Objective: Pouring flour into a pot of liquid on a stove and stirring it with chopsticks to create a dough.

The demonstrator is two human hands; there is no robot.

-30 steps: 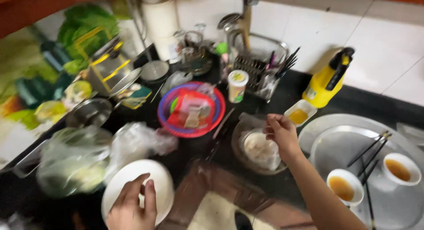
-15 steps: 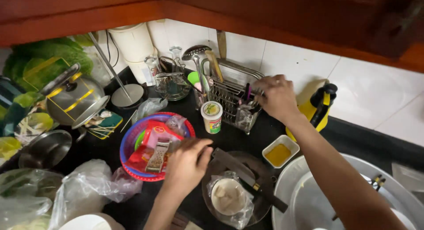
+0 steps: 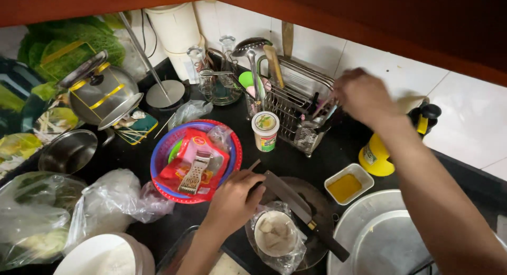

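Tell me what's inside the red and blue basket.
The red and blue basket holds a red packet with a small metal grater on top, plus something green at the left edge. Whatever lies beneath the packet is covered.

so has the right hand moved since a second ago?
Yes. The right hand went from the bagged bowl up to the wire utensil rack by the tiled wall.

Even, moderately bright indoor light; glare on the white wall tiles (image 3: 465, 116) at right, dark wooden cabinet (image 3: 369, 21) above, motion blur on the right hand (image 3: 364, 95), wide-angle bending at edges.
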